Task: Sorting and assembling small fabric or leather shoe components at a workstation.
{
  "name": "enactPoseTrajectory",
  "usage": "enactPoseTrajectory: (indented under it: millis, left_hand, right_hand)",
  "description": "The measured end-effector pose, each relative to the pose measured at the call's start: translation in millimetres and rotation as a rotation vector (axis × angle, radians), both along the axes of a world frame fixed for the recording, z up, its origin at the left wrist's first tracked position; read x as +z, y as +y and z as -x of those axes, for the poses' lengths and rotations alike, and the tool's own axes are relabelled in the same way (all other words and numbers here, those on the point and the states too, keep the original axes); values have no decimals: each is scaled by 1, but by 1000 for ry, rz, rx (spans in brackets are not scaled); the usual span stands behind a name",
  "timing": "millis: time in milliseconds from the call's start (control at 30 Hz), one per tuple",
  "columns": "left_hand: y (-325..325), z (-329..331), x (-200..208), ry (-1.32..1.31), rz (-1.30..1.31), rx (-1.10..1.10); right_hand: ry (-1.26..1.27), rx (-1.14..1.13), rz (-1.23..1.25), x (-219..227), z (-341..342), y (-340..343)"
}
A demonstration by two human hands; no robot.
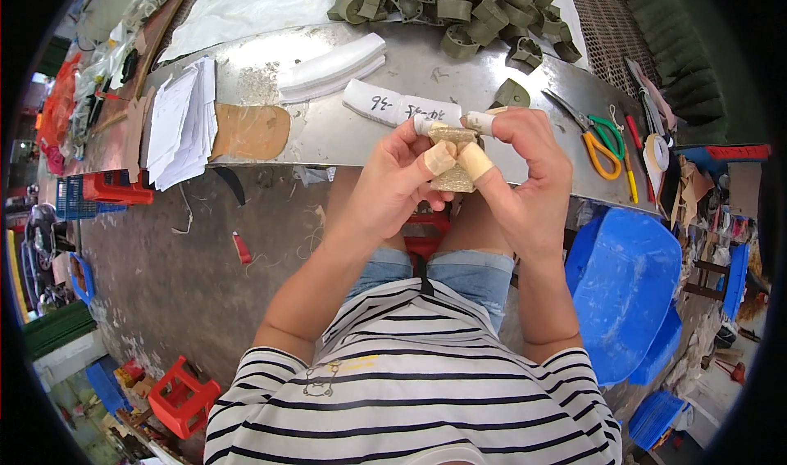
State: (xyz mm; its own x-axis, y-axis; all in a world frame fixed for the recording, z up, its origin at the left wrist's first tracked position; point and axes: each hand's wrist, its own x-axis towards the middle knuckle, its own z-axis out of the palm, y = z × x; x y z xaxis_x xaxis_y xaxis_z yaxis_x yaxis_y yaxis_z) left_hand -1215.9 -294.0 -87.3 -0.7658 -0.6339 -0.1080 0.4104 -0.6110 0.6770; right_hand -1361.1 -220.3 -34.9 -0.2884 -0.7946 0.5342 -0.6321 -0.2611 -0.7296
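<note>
Above the table's front edge, both my hands close on a small gold glittery block [455, 176], which looks like a shoe heel. My left hand [389, 178] grips its left side, the taped thumb pressed on its face. From the right, my right hand [529, 166] presses a taped thumb on it, with the forefinger at the top edge. Beige and white coverings wrap several fingertips. Just beyond the hands lies a white curved stack [385, 100] with handwriting, and an olive-green heel-shaped piece [510, 94] sits near my right fingers.
Olive-green heel-shaped pieces [459, 10] are heaped at the back of the metal table [328, 141]. Another white stack [332, 68], papers [182, 125] and a brown sheet [250, 131] lie left. Scissors [594, 133] lie right; blue tubs [627, 281] stand below. A red stool [182, 397] is lower left.
</note>
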Motion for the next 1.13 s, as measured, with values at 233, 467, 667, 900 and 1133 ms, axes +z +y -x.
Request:
enactPoseTrajectory:
  millis: [233, 467, 667, 900, 1133]
  left_hand:
    - [-3, -5, -4, 96, -44, -177]
    - [-10, -4, -24, 278, -117, -334]
    - [-14, -4, -18, 281, -106, -335]
    - [-9, -2, -9, 263, -142, -261]
    - [-10, -6, -6, 231, -141, -293]
  right_hand:
    - [-345, 215, -129, -12, 25, 0]
    - [-583, 353, -170, -21, 12, 1]
    - [-834, 357, -114, -30, 7, 2]
    - [-762, 366, -20, -36, 2, 1]
    - [-607, 482, -42, -32, 10, -2]
